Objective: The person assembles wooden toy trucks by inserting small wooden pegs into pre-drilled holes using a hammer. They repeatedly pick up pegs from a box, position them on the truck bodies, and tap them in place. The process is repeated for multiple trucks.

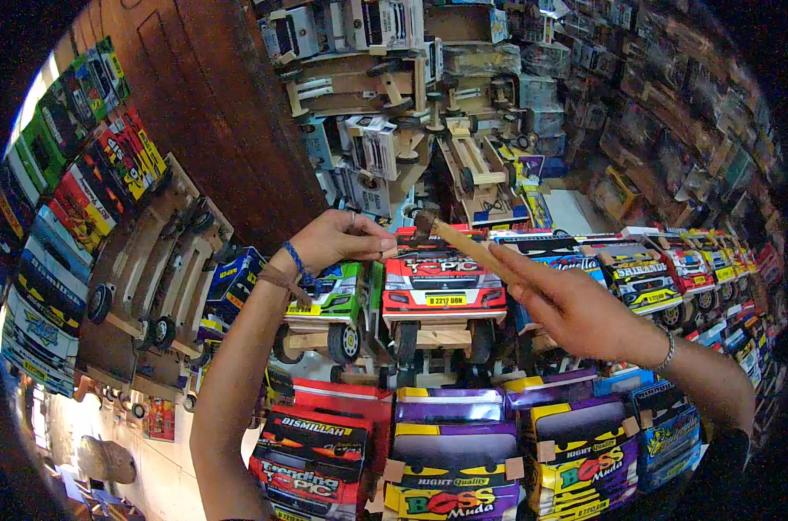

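A red toy truck with a printed front and black wheels stands in the middle of a row. At its upper left corner my left hand is closed in a pinch on a small wooden piece, mostly covered by the fingertips. My right hand is wrapped around the wooden handle of a hammer. The hammer's dark head is just above the red truck's top edge, a little right of my left fingertips. Under my left wrist stands a green toy truck; a blue one is partly behind my right hand.
More toy trucks continue the row to the right. Nearer stand purple and yellow trucks and a red and black one. Unfinished wooden trucks are stacked at left, others at the back beside a brown wooden panel.
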### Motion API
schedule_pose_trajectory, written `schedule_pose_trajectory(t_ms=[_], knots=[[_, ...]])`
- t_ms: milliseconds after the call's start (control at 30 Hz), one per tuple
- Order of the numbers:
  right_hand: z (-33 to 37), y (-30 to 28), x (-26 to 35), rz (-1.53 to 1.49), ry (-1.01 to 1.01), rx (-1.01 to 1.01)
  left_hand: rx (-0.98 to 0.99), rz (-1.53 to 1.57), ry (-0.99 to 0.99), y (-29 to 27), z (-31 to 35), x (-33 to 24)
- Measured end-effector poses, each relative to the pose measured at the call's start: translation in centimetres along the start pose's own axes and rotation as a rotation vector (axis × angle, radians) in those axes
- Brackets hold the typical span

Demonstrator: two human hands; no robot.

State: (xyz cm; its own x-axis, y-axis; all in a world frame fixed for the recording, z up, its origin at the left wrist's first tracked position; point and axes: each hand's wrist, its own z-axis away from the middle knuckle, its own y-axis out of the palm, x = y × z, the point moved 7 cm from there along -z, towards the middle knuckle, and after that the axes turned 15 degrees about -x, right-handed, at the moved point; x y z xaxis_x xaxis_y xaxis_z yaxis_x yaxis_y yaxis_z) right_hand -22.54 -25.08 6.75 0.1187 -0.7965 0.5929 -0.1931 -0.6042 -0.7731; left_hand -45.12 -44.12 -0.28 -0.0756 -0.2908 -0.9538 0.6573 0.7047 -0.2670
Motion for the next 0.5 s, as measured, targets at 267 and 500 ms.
schedule_pose_trajectory(t_ms=[267,500], knots=[[-0.3,-0.6,0.0,0.001,0.081,0.034,0.005,-0.010,0.036,0.1,0.2,-0.3],[-0.4,-0.9,-0.1,-0.007,0.077,0.062,0.010,0.005,0.017,0.2,0.2,-0.3]])
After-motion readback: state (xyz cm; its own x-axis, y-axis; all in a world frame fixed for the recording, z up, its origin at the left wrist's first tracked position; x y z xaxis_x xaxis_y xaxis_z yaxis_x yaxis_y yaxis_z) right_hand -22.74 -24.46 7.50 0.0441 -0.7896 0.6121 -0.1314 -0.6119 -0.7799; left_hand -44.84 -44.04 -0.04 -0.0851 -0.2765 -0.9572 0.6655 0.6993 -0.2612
